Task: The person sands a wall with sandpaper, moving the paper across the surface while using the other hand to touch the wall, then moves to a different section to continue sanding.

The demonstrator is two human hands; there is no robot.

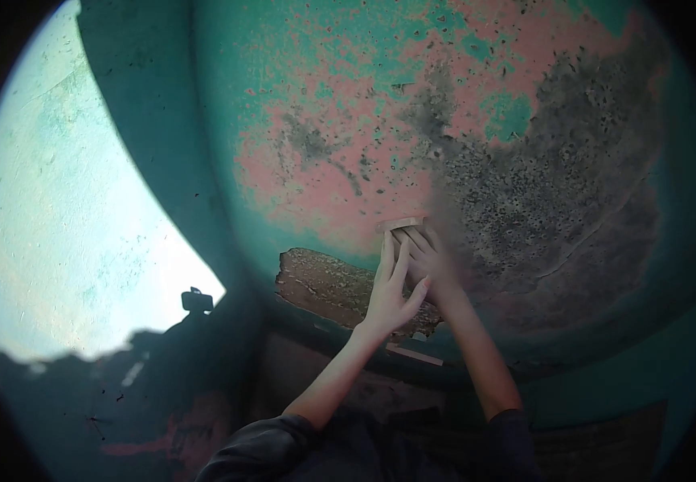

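Both my hands reach up to the patchy wall [340,197], where green paint, pink layers and dark grey bare areas show. A pale, flat pad [404,223], like a folded piece of sandpaper, lies against the pink surface. My right hand [435,271] presses it to the wall with its fingers just below the upper edge. Partly overlapping that hand, my left hand [395,296] has its fingers stretched and its thumb apart, with fingertips right at the pad's left end. Behind my left wrist is a rough brown patch [324,281] with ragged edges.
Bright light falls on the wall section [67,185] at left, with a dark shadow outline below. A thin pale strip [415,354] is under the brown patch. Pitted grey plaster [557,185] spreads to the right of my hands.
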